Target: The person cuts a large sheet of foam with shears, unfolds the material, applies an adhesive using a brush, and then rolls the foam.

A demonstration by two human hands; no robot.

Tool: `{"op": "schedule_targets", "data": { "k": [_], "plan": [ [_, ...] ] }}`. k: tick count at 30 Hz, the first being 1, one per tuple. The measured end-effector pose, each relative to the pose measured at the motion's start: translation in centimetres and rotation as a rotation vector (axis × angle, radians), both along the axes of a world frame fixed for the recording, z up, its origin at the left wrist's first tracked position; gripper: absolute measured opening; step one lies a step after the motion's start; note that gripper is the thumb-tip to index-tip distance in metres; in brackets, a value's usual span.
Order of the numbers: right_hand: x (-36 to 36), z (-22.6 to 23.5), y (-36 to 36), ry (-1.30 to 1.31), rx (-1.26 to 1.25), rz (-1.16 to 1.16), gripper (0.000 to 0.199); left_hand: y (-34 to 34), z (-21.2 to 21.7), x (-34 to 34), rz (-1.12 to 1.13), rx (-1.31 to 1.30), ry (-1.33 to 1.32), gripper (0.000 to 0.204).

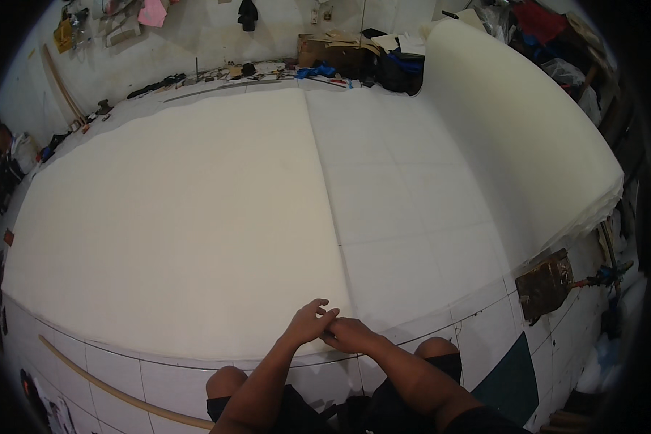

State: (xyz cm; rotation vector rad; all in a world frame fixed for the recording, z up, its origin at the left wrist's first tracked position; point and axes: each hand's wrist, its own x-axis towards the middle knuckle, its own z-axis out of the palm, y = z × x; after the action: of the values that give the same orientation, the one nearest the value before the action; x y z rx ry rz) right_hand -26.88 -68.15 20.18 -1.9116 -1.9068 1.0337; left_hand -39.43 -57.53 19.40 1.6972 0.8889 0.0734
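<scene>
A large cream sheet [181, 217], seemingly foam or padding, lies flat on the floor in front of me. Its straight right edge runs away from my hands, over a thinner whitish sheet [412, 195] that leads to a thick cream roll [528, 123]. Above the near end of that edge, my left hand [311, 322] has its fingers apart and holds nothing I can see. My right hand [349, 335] meets it from the right, its fingers curled in close to the left hand. Whatever those fingers hold, if anything, is hidden.
A long thin wooden strip [116, 387] lies on the tiles at lower left. Right of me are a brown box-like object [545, 286] and a dark green sheet [510, 383]. Along the back wall sit tools, a cardboard box [333, 52] and dark bags [398, 72].
</scene>
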Motion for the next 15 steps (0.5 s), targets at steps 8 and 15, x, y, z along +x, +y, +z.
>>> {"op": "schedule_targets", "data": {
  "k": [8,15],
  "plan": [
    [0.08,0.59,-0.03,-0.030,-0.010,0.033,0.028,-0.25,0.46,-0.10,-0.012,-0.019,0.005,0.066],
    [-0.01,-0.10,-0.10,-0.038,-0.028,0.044,0.029,-0.19,-0.34,-0.30,-0.038,0.000,0.017,0.066]
  ]
}}
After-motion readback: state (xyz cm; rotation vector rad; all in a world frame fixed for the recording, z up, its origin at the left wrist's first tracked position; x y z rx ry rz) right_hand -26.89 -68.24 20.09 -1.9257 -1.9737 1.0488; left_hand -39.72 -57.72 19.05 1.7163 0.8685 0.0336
